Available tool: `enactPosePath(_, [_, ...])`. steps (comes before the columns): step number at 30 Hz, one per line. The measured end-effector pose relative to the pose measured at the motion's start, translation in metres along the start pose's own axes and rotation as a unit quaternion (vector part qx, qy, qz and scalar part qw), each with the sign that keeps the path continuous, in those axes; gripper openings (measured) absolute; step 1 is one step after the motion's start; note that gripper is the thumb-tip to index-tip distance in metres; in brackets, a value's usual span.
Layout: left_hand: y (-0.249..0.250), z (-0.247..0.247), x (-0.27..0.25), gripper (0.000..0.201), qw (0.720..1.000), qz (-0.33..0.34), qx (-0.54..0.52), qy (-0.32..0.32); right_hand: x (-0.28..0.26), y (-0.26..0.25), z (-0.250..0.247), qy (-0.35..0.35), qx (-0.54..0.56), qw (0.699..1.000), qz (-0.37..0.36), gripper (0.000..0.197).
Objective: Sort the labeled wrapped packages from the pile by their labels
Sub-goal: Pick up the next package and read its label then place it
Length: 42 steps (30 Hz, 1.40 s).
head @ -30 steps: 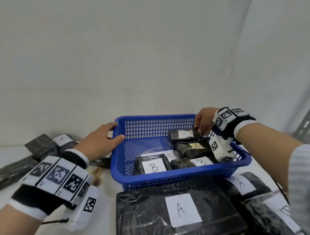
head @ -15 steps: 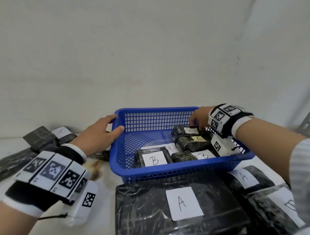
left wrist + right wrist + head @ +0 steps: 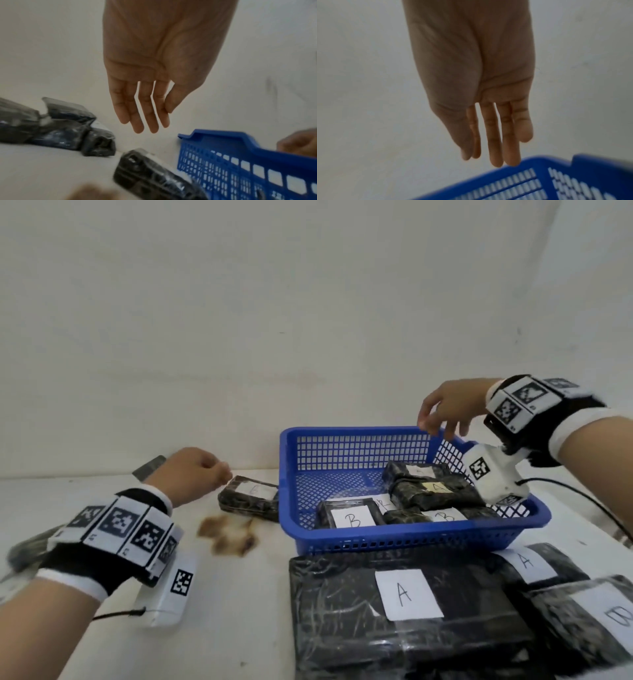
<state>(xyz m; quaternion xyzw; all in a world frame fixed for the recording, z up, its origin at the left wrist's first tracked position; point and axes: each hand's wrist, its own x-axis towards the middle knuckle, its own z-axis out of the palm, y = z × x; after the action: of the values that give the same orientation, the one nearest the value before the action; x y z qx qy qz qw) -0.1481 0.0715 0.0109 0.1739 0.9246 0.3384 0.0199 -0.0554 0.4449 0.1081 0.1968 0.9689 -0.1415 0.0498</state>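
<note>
Both hands empty, fingers loose: right hand (image 3: 448, 414) above blue basket's (image 3: 346, 436) far rim, left hand (image 3: 191, 474) left of basket near stray package (image 3: 248, 501). Sorting partly done: basket mixes A and B packages (image 3: 352, 517); pile (image 3: 56, 125) farther left untouched.

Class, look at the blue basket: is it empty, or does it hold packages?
It holds packages. The blue basket contains several wrapped packages, labels A and B readable.
</note>
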Motion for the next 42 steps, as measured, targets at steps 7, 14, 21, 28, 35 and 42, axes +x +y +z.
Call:
enactPosePath(7, [-0.015, 0.022, 0.007, 0.083, 0.987, 0.013, 0.094, -0.126, -0.055, -0.041, 0.049, 0.078, 0.205, 0.973, -0.077, 0.013])
enactPosePath(14, [-0.010, 0.039, 0.011, 0.088, 0.968, -0.018, 0.224, -0.113, -0.087, -0.063, 0.091, 0.063, 0.236, 0.966, -0.081, 0.011])
enactPosePath(21, [-0.017, -0.003, -0.017, 0.066, 0.996, -0.037, 0.074, -0.014, -0.119, -0.079, 0.086, 0.075, 0.283, 0.951, -0.096, 0.011])
enactPosePath(28, [0.020, -0.042, -0.116, 0.058, 0.968, 0.092, -0.216, 0.089, -0.170, -0.110, 0.100, 0.082, 0.368, 0.909, -0.180, 0.048])
enactPosePath(35, [0.054, -0.041, -0.200, 0.058, 0.944, 0.176, -0.274, 0.049, -0.219, -0.126, 0.123, 0.037, 0.627, 0.732, -0.264, 0.051])
enactPosePath(42, [0.048, -0.023, -0.230, 0.075, 0.913, 0.170, -0.371, 0.006, -0.251, -0.110, 0.148, 0.055, 0.701, 0.651, -0.285, 0.039])
